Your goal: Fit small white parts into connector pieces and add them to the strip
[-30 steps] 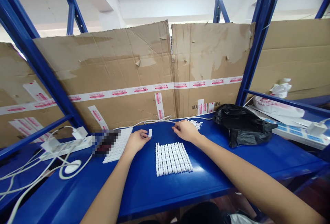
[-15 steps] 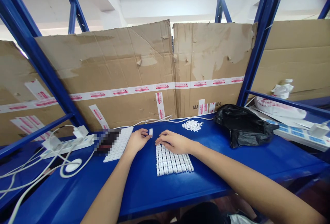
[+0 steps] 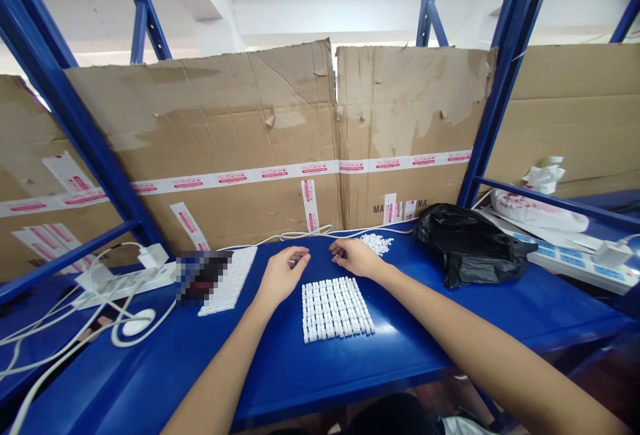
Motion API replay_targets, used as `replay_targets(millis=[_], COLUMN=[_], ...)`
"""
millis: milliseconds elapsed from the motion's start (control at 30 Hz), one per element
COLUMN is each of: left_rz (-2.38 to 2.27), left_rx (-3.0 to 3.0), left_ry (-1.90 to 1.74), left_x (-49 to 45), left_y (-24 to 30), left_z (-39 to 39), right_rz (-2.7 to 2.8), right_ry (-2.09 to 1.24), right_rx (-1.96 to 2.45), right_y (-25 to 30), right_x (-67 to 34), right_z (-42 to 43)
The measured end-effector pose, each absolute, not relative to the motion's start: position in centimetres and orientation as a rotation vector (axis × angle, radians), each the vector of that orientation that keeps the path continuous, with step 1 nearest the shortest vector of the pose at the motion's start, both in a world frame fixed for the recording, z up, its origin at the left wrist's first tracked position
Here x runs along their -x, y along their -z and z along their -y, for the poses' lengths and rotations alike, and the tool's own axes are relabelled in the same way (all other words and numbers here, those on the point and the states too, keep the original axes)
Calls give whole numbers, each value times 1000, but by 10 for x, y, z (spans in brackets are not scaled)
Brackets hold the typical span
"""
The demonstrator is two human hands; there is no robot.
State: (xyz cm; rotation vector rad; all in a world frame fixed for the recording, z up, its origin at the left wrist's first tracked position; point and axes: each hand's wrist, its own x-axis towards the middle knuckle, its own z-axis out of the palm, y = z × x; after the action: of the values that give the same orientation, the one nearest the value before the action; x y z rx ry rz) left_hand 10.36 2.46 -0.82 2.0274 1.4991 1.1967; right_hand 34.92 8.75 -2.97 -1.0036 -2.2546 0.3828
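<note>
My left hand (image 3: 286,273) hovers over the blue tabletop, left of the far edge of a grid of small white pieces (image 3: 337,308). Its thumb and index finger are apart, and nothing shows between them. My right hand (image 3: 357,258) is beyond the grid, beside a loose pile of tiny white parts (image 3: 379,243), and hides the pile's near left side. Its fingers are loosely curved and slightly apart, with no held thing visible. The grid lies flat in neat rows, touched by neither hand.
On the left lie a white panel of similar pieces (image 3: 237,281), a blurred dark object (image 3: 205,276) and a power strip (image 3: 165,275) with tangled cables. A black plastic bag (image 3: 470,245) sits at right. Cardboard sheets (image 3: 240,121) and blue posts (image 3: 510,81) stand around the table (image 3: 300,381).
My right hand has lifted off the grid and moved away toward the loose pile. My left hand has shifted right; the small white piece it pinched no longer shows.
</note>
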Motion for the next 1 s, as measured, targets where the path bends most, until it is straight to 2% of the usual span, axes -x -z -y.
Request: replay_targets(millis=[433, 767, 1000], left_rz=[-850, -833, -841], left_rx=[-1232, -1029, -953], left_ry=[-1153, -1282, -1263], left_x=[-120, -123, -121], left_y=[13, 12, 10], left_z=[-22, -24, -25], right_rz=[2025, 1988, 2112], right_ry=[-608, -457, -149], right_rx=[533, 625, 743], right_y=[12, 12, 5], right_x=[-322, -319, -319], right_z=[-59, -51, -44])
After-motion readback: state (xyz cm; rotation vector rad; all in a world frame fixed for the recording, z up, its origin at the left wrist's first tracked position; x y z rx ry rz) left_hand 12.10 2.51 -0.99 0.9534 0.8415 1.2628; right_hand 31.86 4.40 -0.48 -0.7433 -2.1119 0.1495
